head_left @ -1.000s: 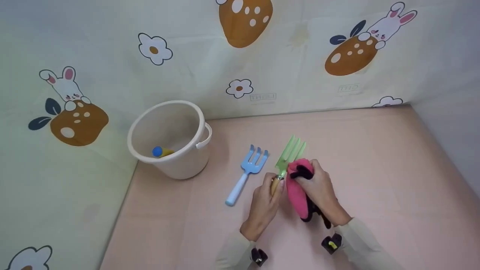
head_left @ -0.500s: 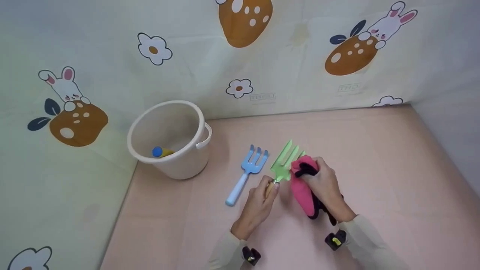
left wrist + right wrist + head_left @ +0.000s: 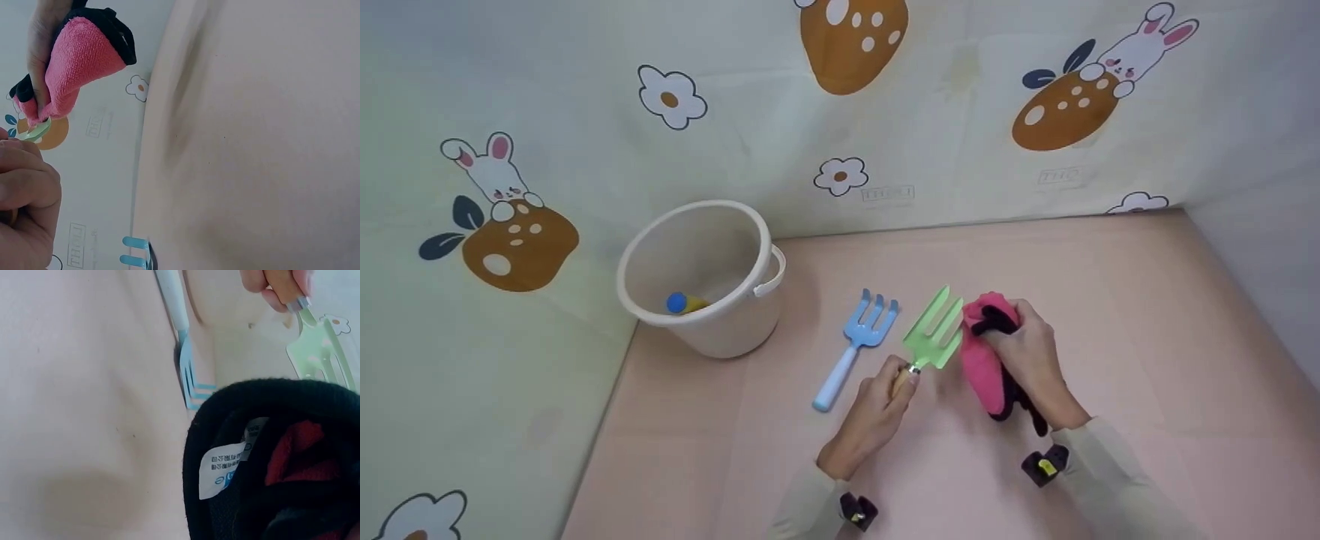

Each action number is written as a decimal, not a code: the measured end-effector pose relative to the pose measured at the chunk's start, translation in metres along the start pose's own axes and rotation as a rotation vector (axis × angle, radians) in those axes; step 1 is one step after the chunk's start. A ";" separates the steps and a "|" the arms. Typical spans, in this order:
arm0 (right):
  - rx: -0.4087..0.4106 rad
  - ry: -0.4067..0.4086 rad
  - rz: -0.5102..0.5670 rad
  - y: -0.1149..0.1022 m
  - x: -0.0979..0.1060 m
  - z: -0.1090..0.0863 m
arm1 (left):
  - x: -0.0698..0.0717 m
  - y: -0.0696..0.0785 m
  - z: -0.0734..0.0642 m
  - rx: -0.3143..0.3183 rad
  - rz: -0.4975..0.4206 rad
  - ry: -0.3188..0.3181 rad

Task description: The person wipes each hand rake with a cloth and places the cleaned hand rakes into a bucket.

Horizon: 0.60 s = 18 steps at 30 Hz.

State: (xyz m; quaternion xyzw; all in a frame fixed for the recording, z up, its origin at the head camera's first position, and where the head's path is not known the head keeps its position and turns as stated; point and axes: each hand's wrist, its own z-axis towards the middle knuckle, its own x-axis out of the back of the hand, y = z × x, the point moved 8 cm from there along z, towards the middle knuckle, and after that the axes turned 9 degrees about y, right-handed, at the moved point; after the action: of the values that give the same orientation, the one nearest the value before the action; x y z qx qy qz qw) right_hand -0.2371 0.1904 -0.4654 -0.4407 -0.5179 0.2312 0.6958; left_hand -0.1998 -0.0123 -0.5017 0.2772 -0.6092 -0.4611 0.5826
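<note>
My left hand (image 3: 874,412) grips the wooden handle of a light green garden hand fork (image 3: 934,341), its three tines pointing up and away. My right hand (image 3: 1035,360) holds a bunched pink terry-cloth piece with black trim (image 3: 981,371), just right of the tines. The right wrist view shows the cloth piece's dark opening with a white printed label (image 3: 222,467) inside. Beside my left hand, a light blue hand rake (image 3: 838,371) lies on the pink surface. In the left wrist view, the fork's head is mostly hidden behind my left hand's fingers.
A cream bucket (image 3: 735,334) with a side handle stands at the back left. Inside it lies a yellow thing with a blue end (image 3: 678,303), partly hidden by the rim. A printed wall covering (image 3: 765,135) rises behind the pink surface (image 3: 1147,337).
My right hand has moved right and slightly away with the pink cloth piece, uncovering the fork's tines. My left hand has shifted slightly left and turned the fork's face more toward the head camera.
</note>
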 end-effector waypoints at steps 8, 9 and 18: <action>-0.066 0.050 0.048 0.008 0.022 0.008 | -0.003 -0.006 0.000 0.037 -0.039 -0.009; -0.074 0.055 0.061 0.008 0.025 0.007 | -0.002 -0.007 0.000 0.044 -0.047 -0.007; 0.097 -0.006 0.066 -0.014 0.027 -0.011 | 0.000 -0.007 0.005 0.061 -0.101 0.023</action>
State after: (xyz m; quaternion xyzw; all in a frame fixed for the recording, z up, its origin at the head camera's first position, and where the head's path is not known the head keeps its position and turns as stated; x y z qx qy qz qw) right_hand -0.2189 0.1998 -0.4403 -0.4226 -0.4932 0.2804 0.7068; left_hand -0.2056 -0.0139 -0.5078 0.3307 -0.6014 -0.4679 0.5568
